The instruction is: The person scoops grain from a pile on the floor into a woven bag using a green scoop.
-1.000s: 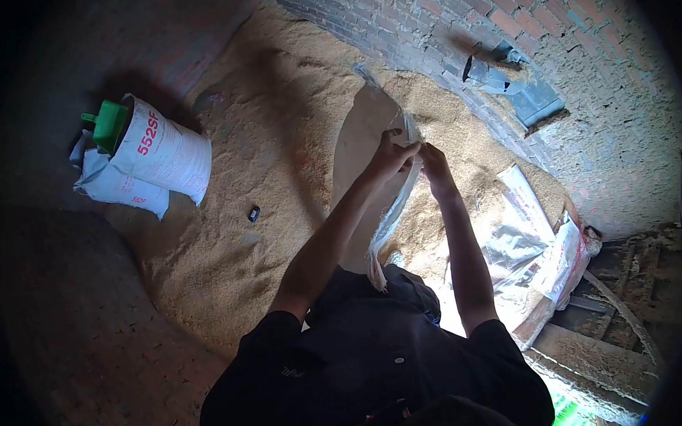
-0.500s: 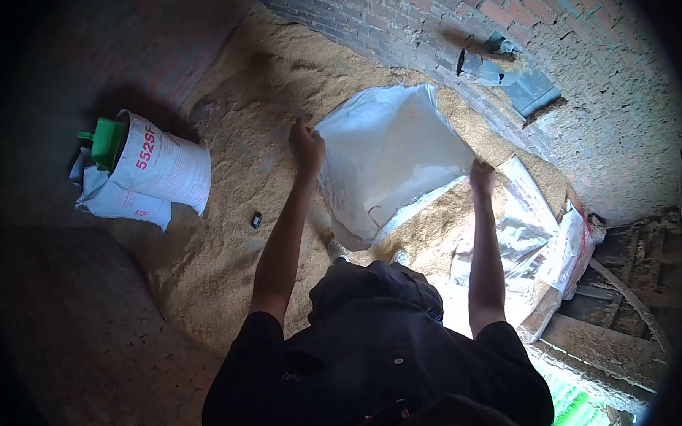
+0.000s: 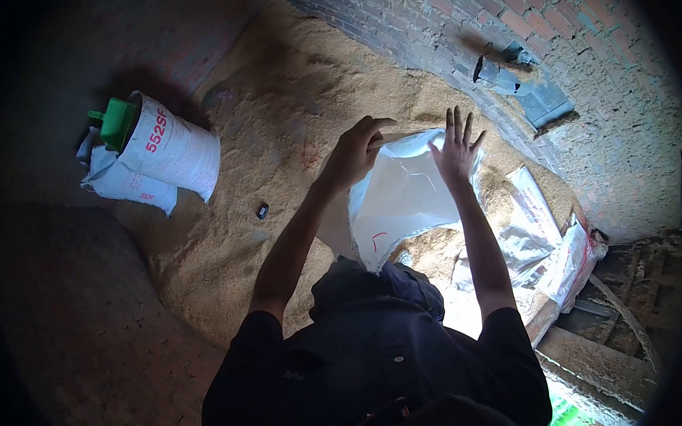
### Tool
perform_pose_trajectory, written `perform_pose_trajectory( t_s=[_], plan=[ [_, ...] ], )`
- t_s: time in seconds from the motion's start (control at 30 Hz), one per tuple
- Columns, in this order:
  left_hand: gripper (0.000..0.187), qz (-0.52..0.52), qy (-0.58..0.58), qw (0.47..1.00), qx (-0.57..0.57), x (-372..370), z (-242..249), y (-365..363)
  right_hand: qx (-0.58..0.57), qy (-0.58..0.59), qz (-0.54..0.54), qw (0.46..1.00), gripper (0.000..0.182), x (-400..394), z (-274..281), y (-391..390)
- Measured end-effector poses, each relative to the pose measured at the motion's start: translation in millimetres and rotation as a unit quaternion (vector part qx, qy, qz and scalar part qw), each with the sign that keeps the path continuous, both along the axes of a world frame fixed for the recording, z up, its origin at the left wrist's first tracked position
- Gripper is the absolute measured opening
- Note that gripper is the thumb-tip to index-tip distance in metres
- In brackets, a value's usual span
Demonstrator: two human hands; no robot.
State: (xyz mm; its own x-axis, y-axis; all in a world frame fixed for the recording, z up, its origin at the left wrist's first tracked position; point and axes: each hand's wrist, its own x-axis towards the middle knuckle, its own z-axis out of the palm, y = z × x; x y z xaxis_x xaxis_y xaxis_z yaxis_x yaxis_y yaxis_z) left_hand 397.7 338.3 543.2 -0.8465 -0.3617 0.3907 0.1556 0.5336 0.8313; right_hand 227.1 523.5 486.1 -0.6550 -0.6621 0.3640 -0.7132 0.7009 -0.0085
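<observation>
A white woven sack [image 3: 401, 199] hangs in front of my body, its wide mouth turned up toward me and its pale inside showing. Small red marks are on its inner side. My left hand [image 3: 356, 153] is closed on the sack's left rim, with one finger pointing out to the right. At the far right rim, my right hand [image 3: 455, 156] is open, its fingers spread apart and its thumb near the sack's inner edge. Part of the sack's left side lies hidden behind my left forearm.
Golden-brown husk-like grain [image 3: 275, 102] covers the floor. On the left, a printed white sack [image 3: 175, 152] holds a green scoop [image 3: 118, 124]. A small dark object [image 3: 262, 211] lies on the grain. Crumpled sacks [image 3: 532, 239] lie at right, below a brick wall [image 3: 611, 117].
Both hands have moved closer together, and the sack's mouth has narrowed and come nearer my body. My right hand has gone from gripping the rim to fingers spread.
</observation>
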Motion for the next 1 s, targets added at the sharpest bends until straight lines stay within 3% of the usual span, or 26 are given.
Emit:
perform_pose_trajectory(
  t_s=[0.03,0.07,0.13,0.23,0.33,0.47,0.57,0.77,1.0],
  plan=[
    [0.043,-0.012,-0.016,1.0,-0.015,6.1,2.0,-5.0,0.003,0.033,0.007,0.999,0.059,-16.4,-11.4,-5.7],
    [0.047,-0.024,-0.033,0.999,-0.029,13.2,2.1,-10.2,0.044,-0.108,-0.032,0.993,0.022,-33.8,-18.0,-9.9],
    [0.049,-0.002,-0.065,0.997,-0.043,27.3,-14.3,-27.0,0.038,-0.127,-0.078,0.988,0.014,-34.5,-11.0,-24.8],
    [0.056,0.125,-0.177,0.954,-0.21,53.4,-46.6,-48.3,-0.026,-0.147,-0.056,0.987,0.012,-40.1,-17.0,-38.8],
    [0.051,0.19,-0.2,0.926,-0.257,90.3,-78.1,-56.3,-0.06,-0.183,-0.044,0.98,0.014,-40.3,-11.9,-42.5],
    [0.039,0.181,-0.321,0.922,-0.115,129.9,-131.9,-85.5,-0.065,-0.239,-0.067,0.967,0.017,-40.3,-0.2,-36.2],
    [0.022,0.206,-0.237,0.948,-0.06,136.6,-139.7,-85.9,-0.042,-0.241,-0.05,0.968,0.015,-40.5,-1.1,-19.9],
    [0.015,0.267,-0.119,0.955,-0.035,111.7,-108.7,-72.4,-0.06,-0.24,-0.065,0.967,0.014,-38.4,9.2,20.1],
    [0.015,0.301,-0.07,0.95,-0.042,83.0,-69.7,-67.8,-0.032,-0.288,-0.045,0.956,0.025,-12.6,19.4,69.6]
  ],
)
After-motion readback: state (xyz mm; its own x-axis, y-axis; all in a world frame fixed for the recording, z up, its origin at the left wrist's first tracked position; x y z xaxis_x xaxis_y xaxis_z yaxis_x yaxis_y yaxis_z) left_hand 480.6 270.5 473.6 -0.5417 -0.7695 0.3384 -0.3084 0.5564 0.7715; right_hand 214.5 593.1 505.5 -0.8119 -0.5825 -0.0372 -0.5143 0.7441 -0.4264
